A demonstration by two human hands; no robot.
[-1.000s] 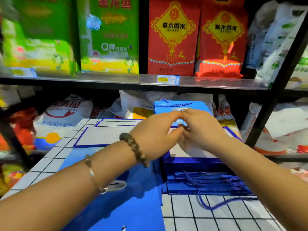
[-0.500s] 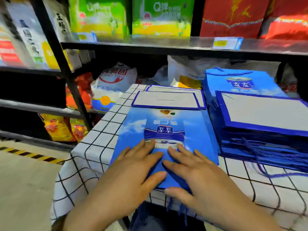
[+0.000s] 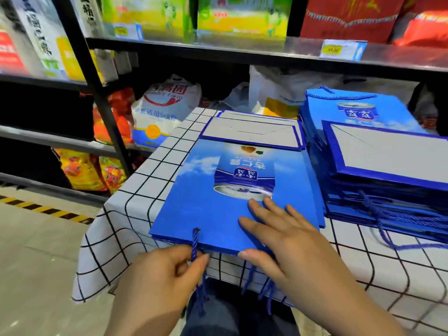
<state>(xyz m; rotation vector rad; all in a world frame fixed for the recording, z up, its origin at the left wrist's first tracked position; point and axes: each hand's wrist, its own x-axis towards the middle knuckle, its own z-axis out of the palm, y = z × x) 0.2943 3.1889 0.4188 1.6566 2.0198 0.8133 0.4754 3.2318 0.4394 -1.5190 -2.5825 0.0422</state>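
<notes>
Head camera view looking down at a shop work table, with black metal shelving [image 3: 242, 48] filling the background. Its upper shelf carries green, yellow and red packaged goods, and white and orange food sacks [image 3: 164, 110] sit on the lower shelves to the left.

In front of the shelving stands a table covered by a white checked tablecloth [image 3: 135, 190] with thin black lines. On the right side of the table lies a tall stack of flattened blue bags [image 3: 388, 151], its dark blue cords trailing over the cloth.

At the centre of the table, near its front edge, a single blue paper gift bag [image 3: 206, 209] lies flat, printed with clouds and an upside-down drink can. Its far end touches more folded bags [image 3: 249, 134] showing grey bases.

The right hand [image 3: 286, 238] rests palm down on the near right part of the gift bag, fingers straight and spread, thumb at the bag's front edge. The left hand [image 3: 157, 275] is just below the table edge, its thumb and forefinger curled to pinch the bag's blue rope handle [image 3: 195, 241], which hangs down from a hole near the bag's front edge.

A small blue and yellow price label [image 3: 343, 50] is fixed to the upper shelf edge at the right
</notes>
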